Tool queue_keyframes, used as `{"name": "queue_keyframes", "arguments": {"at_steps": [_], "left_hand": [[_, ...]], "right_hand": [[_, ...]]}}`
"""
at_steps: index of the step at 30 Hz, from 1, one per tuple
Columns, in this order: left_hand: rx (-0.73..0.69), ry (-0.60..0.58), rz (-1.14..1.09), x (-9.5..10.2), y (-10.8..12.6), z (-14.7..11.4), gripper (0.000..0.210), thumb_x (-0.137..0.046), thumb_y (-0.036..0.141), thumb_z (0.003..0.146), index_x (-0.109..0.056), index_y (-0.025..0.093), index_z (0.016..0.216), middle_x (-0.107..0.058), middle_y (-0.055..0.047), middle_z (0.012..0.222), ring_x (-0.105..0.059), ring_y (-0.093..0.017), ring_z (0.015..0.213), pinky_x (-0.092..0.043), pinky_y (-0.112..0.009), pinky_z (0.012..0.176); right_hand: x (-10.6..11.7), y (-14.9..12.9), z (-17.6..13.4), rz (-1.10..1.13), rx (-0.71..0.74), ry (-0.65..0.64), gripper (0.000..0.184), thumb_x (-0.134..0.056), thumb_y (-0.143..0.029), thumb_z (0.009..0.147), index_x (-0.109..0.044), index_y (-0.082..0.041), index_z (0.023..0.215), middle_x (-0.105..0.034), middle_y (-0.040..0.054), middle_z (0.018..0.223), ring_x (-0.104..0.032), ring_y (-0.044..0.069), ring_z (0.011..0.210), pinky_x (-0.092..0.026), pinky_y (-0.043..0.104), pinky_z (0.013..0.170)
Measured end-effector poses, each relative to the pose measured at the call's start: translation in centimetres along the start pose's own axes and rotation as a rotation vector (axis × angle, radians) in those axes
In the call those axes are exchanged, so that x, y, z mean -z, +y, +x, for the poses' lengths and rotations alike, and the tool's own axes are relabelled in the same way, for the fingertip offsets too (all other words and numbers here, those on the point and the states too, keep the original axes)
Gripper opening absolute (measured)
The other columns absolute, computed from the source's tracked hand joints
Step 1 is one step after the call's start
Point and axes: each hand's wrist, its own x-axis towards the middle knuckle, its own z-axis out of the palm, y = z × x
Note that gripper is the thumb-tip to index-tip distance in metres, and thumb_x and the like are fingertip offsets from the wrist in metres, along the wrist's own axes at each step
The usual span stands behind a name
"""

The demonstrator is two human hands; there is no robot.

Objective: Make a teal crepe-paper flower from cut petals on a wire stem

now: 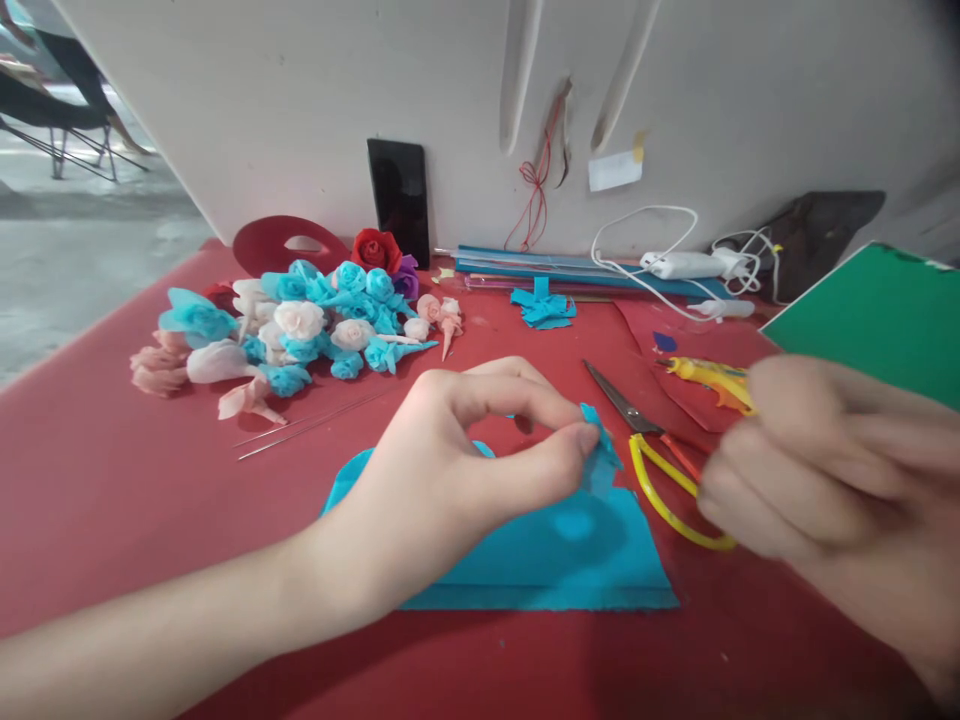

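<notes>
Between the thumb and fingers of my left hand [480, 440] is pinched a small piece of blue crepe paper [600, 465]. Under that hand lies a larger folded sheet of blue crepe paper [555, 560] on the red table. My right hand [817, 460], blurred by motion, is raised at the right with its fingers curled in; whatever they may hold is hidden. Just left of it are scissors [634, 415] with yellow and red handles, their blades apart. Behind the right hand shows part of a yellow glue gun [709, 375].
A heap of blue, white and pink paper flowers [300, 320] covers the back left, with thin wires [300, 430] in front. A phone [400, 200] leans on the wall. Blue paper strips [544, 305], a white cable adapter [682, 265] and a green board [877, 320] lie along the back.
</notes>
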Motion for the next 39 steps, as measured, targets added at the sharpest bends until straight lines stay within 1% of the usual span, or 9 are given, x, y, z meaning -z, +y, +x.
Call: {"name": "queue_keyframes", "arguments": {"at_steps": [3, 5, 8, 19, 22, 26, 29, 32, 39], "left_hand": [[-0.002, 0.004, -0.014, 0.0, 0.1, 0.1, 0.016, -0.059, 0.02, 0.075, -0.063, 0.018, 0.06, -0.059, 0.003, 0.067, -0.054, -0.009, 0.063, -0.043, -0.018, 0.058], [-0.007, -0.003, -0.017, 0.0, 0.0, 0.1, 0.016, -0.059, 0.02, 0.077, -0.063, 0.018, 0.061, -0.06, 0.003, 0.068, -0.054, -0.009, 0.064, -0.043, -0.018, 0.059], [-0.027, -0.015, -0.014, 0.1, -0.2, 0.1, 0.017, -0.058, 0.021, 0.079, -0.063, 0.019, 0.063, -0.061, 0.004, 0.07, -0.055, -0.008, 0.066, -0.042, -0.016, 0.059], [-0.008, -0.042, -0.106, 0.0, -0.5, 0.0, 0.018, -0.057, 0.023, 0.08, -0.061, 0.019, 0.062, -0.061, 0.004, 0.073, -0.055, -0.008, 0.072, -0.044, -0.015, 0.067], [0.068, -0.078, -0.268, 0.0, -0.7, 0.1, 0.008, -0.06, 0.028, 0.078, -0.065, 0.022, 0.076, -0.062, 0.003, 0.081, -0.056, -0.01, 0.076, -0.046, -0.015, 0.067], [0.144, -0.136, -0.433, 0.0, -0.9, 0.2, 0.019, -0.062, 0.03, 0.076, -0.064, 0.026, 0.094, -0.062, 0.001, 0.093, -0.058, -0.014, 0.085, -0.049, -0.02, 0.071], [0.144, -0.2, -0.46, -0.1, -0.9, 0.2, 0.014, -0.061, 0.027, 0.077, -0.066, 0.023, 0.089, -0.065, 0.0, 0.093, -0.059, -0.017, 0.09, -0.049, -0.024, 0.078], [0.112, -0.243, -0.451, -0.2, -1.1, 0.1, 0.008, -0.06, 0.022, 0.078, -0.068, 0.022, 0.08, -0.066, 0.0, 0.088, -0.061, -0.015, 0.087, -0.048, -0.023, 0.079], [0.102, -0.171, -0.387, -0.3, -1.2, 0.3, 0.007, -0.064, 0.019, 0.074, -0.066, 0.02, 0.067, -0.062, 0.004, 0.077, -0.057, -0.01, 0.077, -0.046, -0.019, 0.073]], "right_hand": [[-0.8, -0.6, 0.2, 0.323, -0.17, -0.158, 0.034, -0.032, -0.028, 0.092, -0.027, -0.019, 0.059, -0.023, -0.0041, 0.05, -0.026, 0.008, 0.041, -0.027, 0.018, 0.034], [-1.3, -0.8, 0.1, 0.277, -0.239, -0.234, 0.032, -0.034, -0.025, 0.09, -0.028, -0.018, 0.06, -0.026, -0.0036, 0.053, -0.027, 0.008, 0.045, -0.024, 0.019, 0.036], [-1.8, -1.1, 0.0, 0.192, -0.188, -0.3, 0.03, -0.034, -0.023, 0.089, -0.029, -0.018, 0.06, -0.027, -0.0044, 0.05, -0.026, 0.007, 0.042, -0.023, 0.018, 0.034], [-2.5, -1.9, -0.7, -0.078, 0.043, -0.302, 0.03, -0.037, -0.021, 0.09, -0.039, -0.019, 0.06, -0.044, -0.0045, 0.049, -0.042, 0.006, 0.041, -0.037, 0.016, 0.04], [-2.6, -1.8, -0.7, -0.101, 0.061, -0.235, 0.032, -0.036, -0.023, 0.09, -0.04, -0.019, 0.059, -0.044, -0.0048, 0.048, -0.04, 0.006, 0.039, -0.037, 0.016, 0.04], [-2.6, -1.8, -0.7, -0.082, 0.069, -0.184, 0.035, -0.035, -0.023, 0.091, -0.039, -0.019, 0.057, -0.038, -0.0054, 0.043, -0.035, 0.006, 0.035, -0.038, 0.016, 0.04], [-2.6, -1.9, -0.6, -0.072, 0.074, -0.202, 0.035, -0.035, -0.023, 0.09, -0.038, -0.019, 0.056, -0.037, -0.0054, 0.042, -0.036, 0.006, 0.035, -0.038, 0.018, 0.041], [-2.7, -2.0, -0.6, -0.103, 0.043, -0.226, 0.033, -0.034, -0.025, 0.091, -0.041, -0.019, 0.059, -0.046, -0.0037, 0.049, -0.044, 0.007, 0.042, -0.036, 0.018, 0.039], [-2.7, -1.8, -0.6, -0.072, -0.031, -0.274, 0.032, -0.035, -0.024, 0.09, -0.044, -0.018, 0.06, -0.048, -0.003, 0.05, -0.046, 0.007, 0.046, -0.031, 0.016, 0.036]]}}
